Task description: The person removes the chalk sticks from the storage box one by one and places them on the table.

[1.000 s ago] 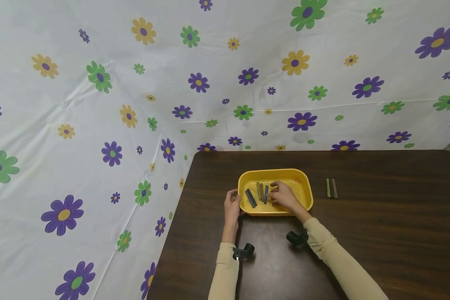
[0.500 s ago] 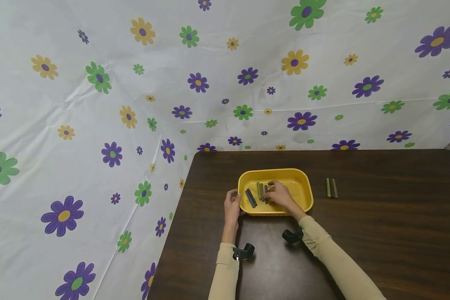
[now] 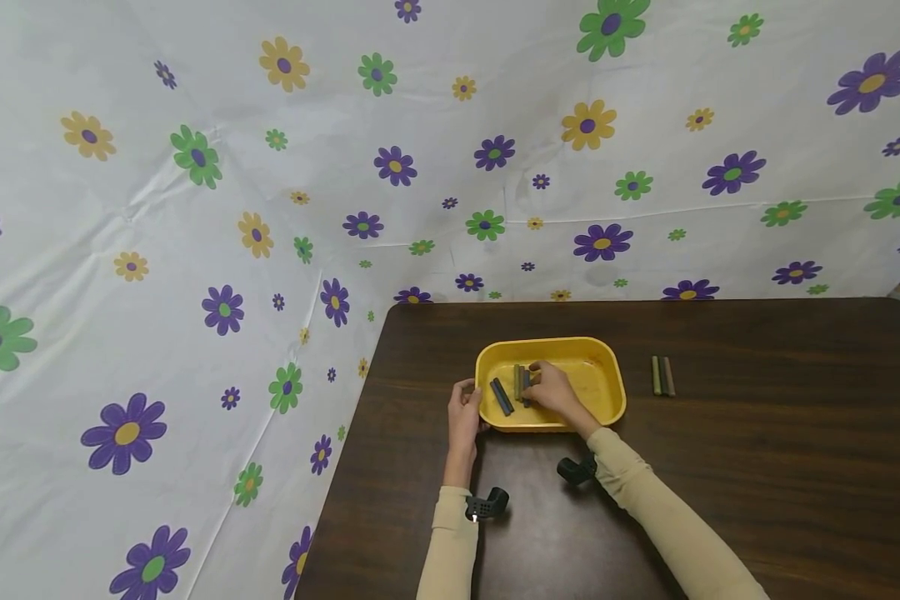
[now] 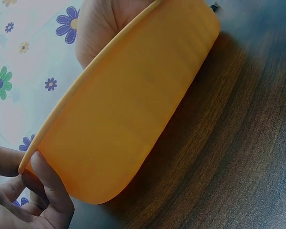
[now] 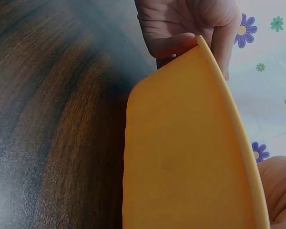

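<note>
My left hand (image 3: 462, 412) grips the left rim of a shallow yellow tub (image 3: 588, 382), its thumb on the outer wall in the left wrist view. Over the tub floor, my right hand (image 3: 557, 392) has its thumb and bent index finger at a short dark blue stick (image 3: 527, 378), crayon-like in shape. Right beside that stick stand a green stick (image 3: 517, 380) and a brown one, the brown mostly covered in the head view. Two dark sticks (image 3: 502, 397) lie slanted together nearer the left wall. Both wrist views show mainly the tub's outer side, hiding the sticks.
On the dark wooden table (image 3: 780, 433), to the right of the tub, a green stick (image 3: 656, 375), a dark one and a brown one (image 3: 670, 377) lie side by side. A white flowered cloth (image 3: 540, 100) hangs behind the table and along its left side.
My right hand has shifted left inside the tub, and the dark blue stick has slid with it up against the brown and green ones. The left hand stays at the rim.
</note>
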Demonstrator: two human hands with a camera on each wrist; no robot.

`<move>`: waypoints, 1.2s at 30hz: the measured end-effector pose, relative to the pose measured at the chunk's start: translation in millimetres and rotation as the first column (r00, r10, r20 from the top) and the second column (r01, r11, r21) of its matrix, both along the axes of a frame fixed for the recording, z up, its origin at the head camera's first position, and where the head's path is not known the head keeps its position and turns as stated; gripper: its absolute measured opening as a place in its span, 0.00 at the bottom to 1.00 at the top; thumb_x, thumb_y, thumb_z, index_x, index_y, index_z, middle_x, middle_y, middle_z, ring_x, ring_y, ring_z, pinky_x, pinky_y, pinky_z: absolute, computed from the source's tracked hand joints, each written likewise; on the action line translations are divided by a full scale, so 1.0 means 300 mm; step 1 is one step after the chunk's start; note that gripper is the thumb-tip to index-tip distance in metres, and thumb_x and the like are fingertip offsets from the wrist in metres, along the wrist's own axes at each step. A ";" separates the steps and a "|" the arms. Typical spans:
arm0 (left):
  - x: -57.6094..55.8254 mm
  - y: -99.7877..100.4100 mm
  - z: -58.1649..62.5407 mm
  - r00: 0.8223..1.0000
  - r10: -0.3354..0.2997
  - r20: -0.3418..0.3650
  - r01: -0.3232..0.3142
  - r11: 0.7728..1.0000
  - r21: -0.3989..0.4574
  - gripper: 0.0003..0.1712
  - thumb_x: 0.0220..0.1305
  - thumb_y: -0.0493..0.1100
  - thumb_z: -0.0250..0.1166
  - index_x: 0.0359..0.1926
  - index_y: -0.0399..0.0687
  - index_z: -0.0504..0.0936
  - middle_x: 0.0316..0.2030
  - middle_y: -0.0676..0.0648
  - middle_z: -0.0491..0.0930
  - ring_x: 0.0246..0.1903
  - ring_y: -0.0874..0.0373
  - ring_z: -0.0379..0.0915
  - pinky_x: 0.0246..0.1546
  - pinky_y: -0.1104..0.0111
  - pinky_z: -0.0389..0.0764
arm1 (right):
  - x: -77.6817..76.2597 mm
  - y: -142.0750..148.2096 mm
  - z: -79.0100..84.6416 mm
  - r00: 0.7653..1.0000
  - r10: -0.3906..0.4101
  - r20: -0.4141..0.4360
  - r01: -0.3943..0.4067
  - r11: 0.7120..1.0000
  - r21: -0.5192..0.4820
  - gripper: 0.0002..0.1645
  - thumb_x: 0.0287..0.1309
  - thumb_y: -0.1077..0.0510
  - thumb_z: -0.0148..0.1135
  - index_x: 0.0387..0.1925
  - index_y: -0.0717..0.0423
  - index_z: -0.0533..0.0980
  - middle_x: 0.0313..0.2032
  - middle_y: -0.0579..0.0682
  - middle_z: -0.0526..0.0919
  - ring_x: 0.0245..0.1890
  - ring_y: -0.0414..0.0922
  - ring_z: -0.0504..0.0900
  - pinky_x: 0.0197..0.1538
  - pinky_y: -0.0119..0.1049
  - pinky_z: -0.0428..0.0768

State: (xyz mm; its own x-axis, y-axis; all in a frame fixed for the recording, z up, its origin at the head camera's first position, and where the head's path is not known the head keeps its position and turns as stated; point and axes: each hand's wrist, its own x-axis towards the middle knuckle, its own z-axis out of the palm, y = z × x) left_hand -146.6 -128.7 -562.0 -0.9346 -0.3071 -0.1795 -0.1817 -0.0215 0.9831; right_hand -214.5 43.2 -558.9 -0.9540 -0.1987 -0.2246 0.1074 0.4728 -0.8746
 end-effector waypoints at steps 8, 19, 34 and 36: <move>-0.006 -0.007 -0.010 1.000 -0.012 -0.003 0.012 1.000 0.016 0.18 0.78 0.42 0.58 0.62 0.41 0.75 0.40 0.34 0.77 0.23 0.57 0.70 0.21 0.70 0.73 | -0.009 -0.024 0.004 1.000 0.012 0.000 -0.012 0.999 0.037 0.35 0.55 0.67 0.71 0.62 0.77 0.70 0.48 0.69 0.84 0.48 0.60 0.84 0.48 0.49 0.83; -0.009 -0.007 -0.010 1.000 -0.012 0.005 0.012 1.000 0.019 0.18 0.78 0.42 0.58 0.63 0.40 0.75 0.41 0.34 0.77 0.22 0.57 0.69 0.21 0.70 0.72 | -0.015 -0.053 -0.007 0.996 0.048 -0.069 -0.044 0.997 0.064 0.33 0.53 0.70 0.71 0.61 0.77 0.73 0.45 0.68 0.85 0.46 0.61 0.84 0.45 0.49 0.84; -0.015 -0.006 -0.007 1.000 0.005 0.028 -0.006 1.000 0.021 0.16 0.77 0.42 0.58 0.61 0.42 0.76 0.40 0.37 0.77 0.23 0.57 0.70 0.20 0.71 0.73 | -0.021 -0.078 -0.020 0.983 0.104 -0.148 -0.081 0.985 0.151 0.34 0.48 0.74 0.71 0.60 0.76 0.73 0.44 0.66 0.84 0.44 0.59 0.84 0.44 0.49 0.83; -0.014 -0.006 -0.008 1.000 0.001 0.024 -0.002 1.000 0.020 0.16 0.77 0.42 0.58 0.61 0.42 0.76 0.40 0.37 0.77 0.23 0.58 0.70 0.20 0.71 0.73 | -0.019 -0.078 -0.023 0.984 0.098 -0.147 -0.075 0.985 0.152 0.34 0.48 0.74 0.70 0.60 0.76 0.73 0.44 0.66 0.84 0.44 0.60 0.83 0.44 0.50 0.83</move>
